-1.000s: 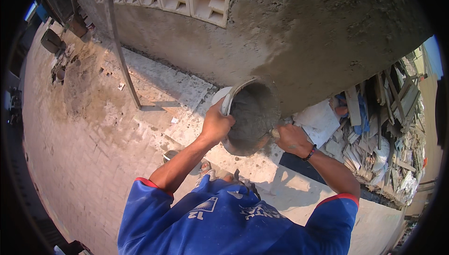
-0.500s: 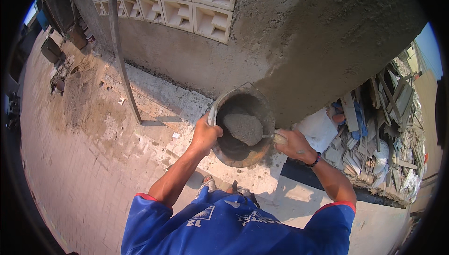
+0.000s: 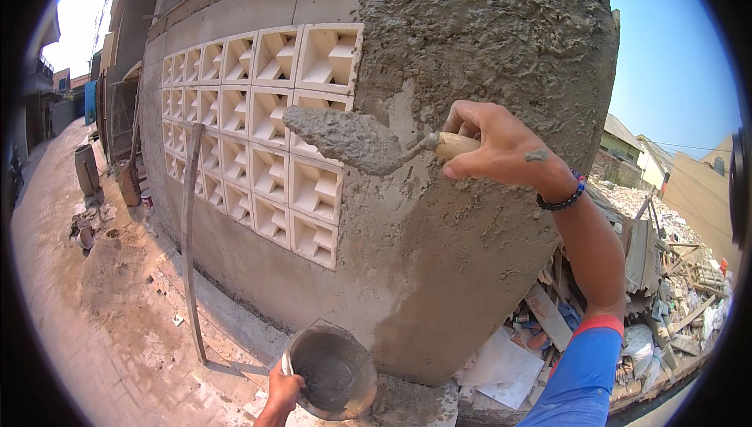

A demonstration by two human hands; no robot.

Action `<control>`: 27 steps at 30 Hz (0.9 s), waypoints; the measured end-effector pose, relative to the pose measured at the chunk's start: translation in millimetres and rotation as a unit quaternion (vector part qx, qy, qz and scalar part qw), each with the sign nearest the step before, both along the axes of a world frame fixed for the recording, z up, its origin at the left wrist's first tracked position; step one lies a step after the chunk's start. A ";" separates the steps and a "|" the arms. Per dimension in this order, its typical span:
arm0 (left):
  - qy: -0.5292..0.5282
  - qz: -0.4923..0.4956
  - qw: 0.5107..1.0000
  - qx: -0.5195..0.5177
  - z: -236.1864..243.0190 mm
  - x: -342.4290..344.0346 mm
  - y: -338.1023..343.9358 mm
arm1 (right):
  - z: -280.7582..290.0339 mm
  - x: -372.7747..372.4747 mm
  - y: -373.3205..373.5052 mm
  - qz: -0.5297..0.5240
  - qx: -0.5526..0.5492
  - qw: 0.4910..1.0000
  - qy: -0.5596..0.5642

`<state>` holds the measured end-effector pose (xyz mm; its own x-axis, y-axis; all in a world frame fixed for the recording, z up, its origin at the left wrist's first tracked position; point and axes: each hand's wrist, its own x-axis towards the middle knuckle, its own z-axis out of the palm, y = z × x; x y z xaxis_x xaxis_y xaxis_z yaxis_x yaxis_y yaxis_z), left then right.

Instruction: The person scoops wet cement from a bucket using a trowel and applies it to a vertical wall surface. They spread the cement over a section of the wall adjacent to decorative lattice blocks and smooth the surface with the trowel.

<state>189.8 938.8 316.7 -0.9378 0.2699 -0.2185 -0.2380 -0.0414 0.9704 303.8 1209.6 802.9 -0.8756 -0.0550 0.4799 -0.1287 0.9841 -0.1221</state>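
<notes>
Raised in front of the wall, my right hand (image 3: 501, 145) is closed round the wooden handle of a trowel (image 3: 457, 146). A thick load of wet grey mortar (image 3: 345, 139) covers the trowel's blade, which points left across the edge of the vent blocks (image 3: 317, 184). Low down, my left hand (image 3: 283, 386) grips the rim of a bucket (image 3: 362, 376), tilted so its mouth shows; wet mortar coats the inside. Behind the trowel, the wall (image 3: 486, 59) carries rough fresh mortar above and a smoother, partly damp surface below.
A wooden plank (image 3: 190, 247) leans upright at the left of the wall. A sand heap (image 3: 117, 266) and a dark bin (image 3: 86, 168) lie farther left on the paving. Broken boards and rubble (image 3: 650, 270) are piled at the right, beside a pale sheet (image 3: 501, 368).
My right hand has lifted the mortar-loaded trowel out of the bucket and up to the wall. The view has tilted upward; my left hand still holds the bucket, now lower in view.
</notes>
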 end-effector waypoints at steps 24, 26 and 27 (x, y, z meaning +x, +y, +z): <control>0.009 0.009 0.990 -0.140 -115.7 104.9 -14.2 | -2.4 57.0 199.7 -0.120 -0.187 0.961 0.167; -0.055 0.065 0.996 -0.027 -116.0 104.2 -22.9 | -112.2 65.6 149.0 -0.155 -0.234 0.960 0.009; -0.059 0.053 0.996 -0.049 -130.3 103.8 -39.6 | -173.9 66.6 115.8 -0.177 -0.263 0.942 -0.107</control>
<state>293.7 899.2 186.4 -0.9265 0.1417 -0.3487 -0.3492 0.0218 0.9368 370.4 1325.4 629.0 -0.8739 0.4558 0.1690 0.2800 0.7562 -0.5914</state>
